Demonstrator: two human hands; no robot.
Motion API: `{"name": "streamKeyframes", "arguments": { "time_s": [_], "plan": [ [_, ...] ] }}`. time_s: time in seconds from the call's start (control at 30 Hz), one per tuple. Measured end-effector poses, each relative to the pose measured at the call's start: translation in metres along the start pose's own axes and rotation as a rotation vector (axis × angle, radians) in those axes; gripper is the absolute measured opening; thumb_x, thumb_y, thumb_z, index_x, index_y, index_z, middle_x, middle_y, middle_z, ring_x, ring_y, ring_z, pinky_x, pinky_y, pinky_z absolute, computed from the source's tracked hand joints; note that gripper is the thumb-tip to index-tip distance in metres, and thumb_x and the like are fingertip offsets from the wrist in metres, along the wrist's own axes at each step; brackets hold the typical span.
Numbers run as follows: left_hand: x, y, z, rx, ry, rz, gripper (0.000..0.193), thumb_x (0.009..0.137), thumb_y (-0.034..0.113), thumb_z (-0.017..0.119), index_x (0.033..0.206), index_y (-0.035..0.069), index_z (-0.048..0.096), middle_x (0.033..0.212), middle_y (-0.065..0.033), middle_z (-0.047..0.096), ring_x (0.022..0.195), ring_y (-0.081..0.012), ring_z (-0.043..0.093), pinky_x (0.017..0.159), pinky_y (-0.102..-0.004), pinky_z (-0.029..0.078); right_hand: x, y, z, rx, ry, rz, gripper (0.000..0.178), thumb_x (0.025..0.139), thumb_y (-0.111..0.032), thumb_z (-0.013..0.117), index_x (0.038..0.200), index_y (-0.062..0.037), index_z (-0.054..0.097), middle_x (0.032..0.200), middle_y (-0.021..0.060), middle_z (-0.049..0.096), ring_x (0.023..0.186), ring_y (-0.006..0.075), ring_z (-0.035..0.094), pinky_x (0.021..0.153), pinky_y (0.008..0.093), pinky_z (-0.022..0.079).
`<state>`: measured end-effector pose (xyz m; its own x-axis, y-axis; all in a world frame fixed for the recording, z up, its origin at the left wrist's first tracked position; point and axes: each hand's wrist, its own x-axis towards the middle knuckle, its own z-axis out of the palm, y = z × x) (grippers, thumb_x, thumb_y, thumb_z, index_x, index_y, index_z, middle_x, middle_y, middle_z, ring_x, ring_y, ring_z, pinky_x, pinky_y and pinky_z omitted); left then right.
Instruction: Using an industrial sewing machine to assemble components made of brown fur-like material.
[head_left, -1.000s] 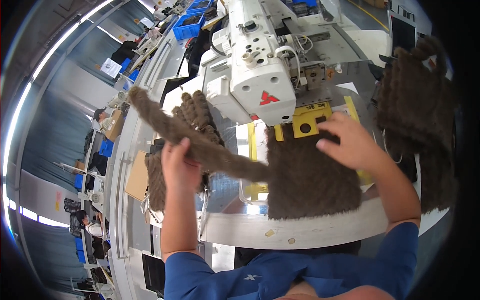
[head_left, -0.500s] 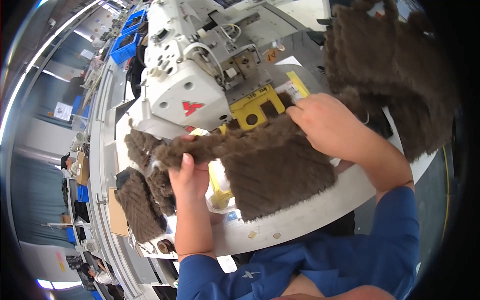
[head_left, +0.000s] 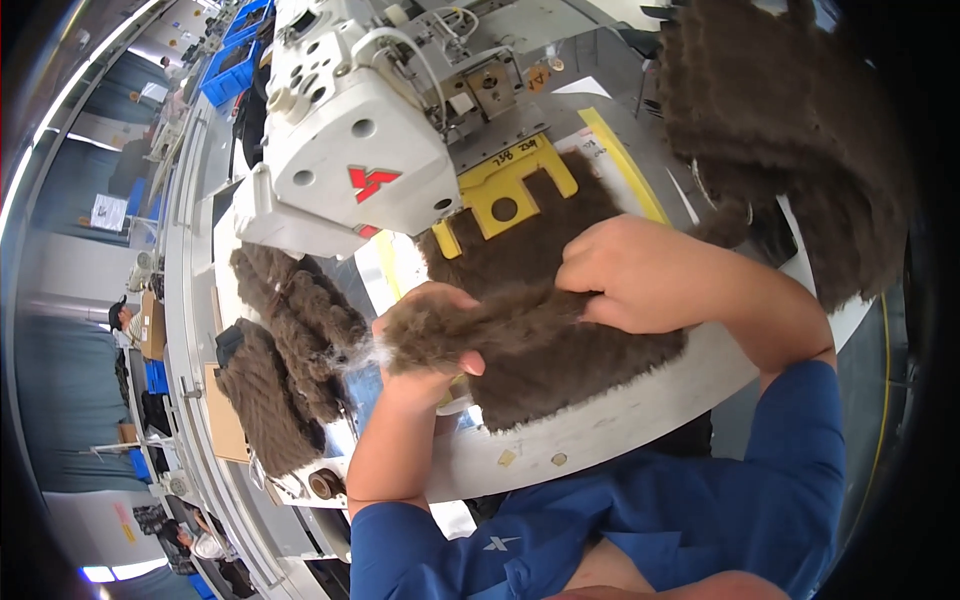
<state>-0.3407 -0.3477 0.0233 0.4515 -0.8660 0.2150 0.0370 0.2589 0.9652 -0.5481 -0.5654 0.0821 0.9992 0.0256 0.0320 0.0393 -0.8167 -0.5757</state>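
Note:
A narrow strip of brown fur fabric (head_left: 490, 326) stretches between my two hands. Its left end is wrapped by my left hand (head_left: 412, 370), thumb and fingers closed around the pile. My right hand (head_left: 640, 275) pinches the other end with bent fingers. Below the strip lies a larger brown fur panel (head_left: 570, 385), flat on the white table (head_left: 600, 440). The panel's far part reaches up to a yellow clamp plate (head_left: 510, 200) with cut-outs, at the white sewing machine's head (head_left: 335, 160). Whether the strip and panel are joined, I cannot tell.
On the left lie more fur pieces (head_left: 265, 400), with a small brown round part (head_left: 325, 484) near the table edge. A large fur pile (head_left: 780, 130) hangs at the right. Blue crates (head_left: 228, 70) stand far left. Two people sit in the background at left.
Both hands have drawn the fur strip nearer to me, away from the yellow plate. More of the panel beside the plate now shows. My left hand has turned around its end of the strip.

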Motion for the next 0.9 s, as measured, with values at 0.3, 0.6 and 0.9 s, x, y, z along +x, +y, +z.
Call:
{"name": "streamKeyframes", "arguments": {
  "time_s": [0.3, 0.6, 0.9],
  "plan": [
    [0.009, 0.011, 0.021, 0.241, -0.106, 0.145, 0.034, 0.072, 0.001, 0.091, 0.100, -0.002, 0.072, 0.098, -0.0108, 0.075, 0.087, -0.0193, 0.072, 0.079, -0.0324, 0.059, 0.011, 0.004, 0.014, -0.080, -0.112, 0.067, 0.018, 0.083, -0.016, 0.074, 0.092, -0.0010, 0.070, 0.092, 0.0162, 0.068, 0.094, 0.0388, 0.068, 0.085, 0.0486, 0.055],
    [0.015, -0.011, 0.030, 0.762, -0.216, 0.602, 0.035, 0.062, 0.006, 0.084, 0.094, 0.000, 0.070, 0.087, -0.0133, 0.071, 0.074, -0.0286, 0.070, 0.063, -0.0345, 0.057, 0.010, -0.022, 0.024, 0.254, 0.297, -0.189, 0.042, 0.076, -0.015, 0.085, 0.110, -0.0016, 0.065, 0.101, 0.0134, 0.062, 0.088, 0.0356, 0.065, 0.075, 0.0433, 0.053],
    [0.017, -0.009, 0.033, 0.772, -0.313, 0.403, 0.037, 0.056, 0.002, 0.076, 0.093, 0.000, 0.070, 0.090, -0.0151, 0.069, 0.077, -0.0333, 0.068, 0.067, -0.0390, 0.056, 0.013, -0.022, 0.033, 0.257, 0.387, -0.127, 0.021, 0.078, -0.009, 0.081, 0.093, -0.0022, 0.069, 0.083, 0.0121, 0.066, 0.073, 0.0325, 0.067, 0.062, 0.0396, 0.054]
  ]
}}
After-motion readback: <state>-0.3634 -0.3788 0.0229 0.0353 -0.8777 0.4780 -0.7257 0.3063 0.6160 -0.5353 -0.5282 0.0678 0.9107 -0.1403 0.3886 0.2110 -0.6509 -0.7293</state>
